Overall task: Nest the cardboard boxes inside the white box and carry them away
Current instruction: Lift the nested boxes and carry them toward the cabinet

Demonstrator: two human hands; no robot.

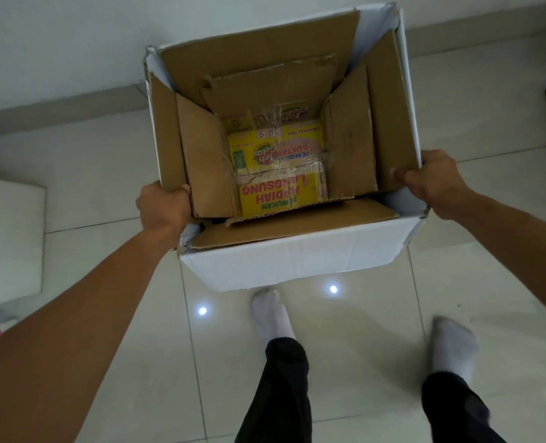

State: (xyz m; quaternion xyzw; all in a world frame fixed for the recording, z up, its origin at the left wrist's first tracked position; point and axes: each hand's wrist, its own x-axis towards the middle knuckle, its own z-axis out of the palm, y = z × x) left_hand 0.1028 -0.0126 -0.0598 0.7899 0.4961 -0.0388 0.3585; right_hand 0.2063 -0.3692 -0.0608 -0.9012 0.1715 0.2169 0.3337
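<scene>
The person holds the white box (297, 257) off the tiled floor (345, 362), between both hands. The left hand (163, 207) is clamped on its left rim, thumb hooked inside; the right hand (433, 180) grips the right rim, fingers curled over the edge. Between the hands, a brown cardboard box (351, 145) sits nested inside, with a yellow printed box (278, 174) at the bottom. Below the box, two feet in white socks (273, 314).

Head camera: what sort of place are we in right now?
Probably a room in a home: glossy pale floor tiles, a plain white wall with a grey skirting strip, and the person's white-socked feet, no shoes. Nothing shows which room.
</scene>
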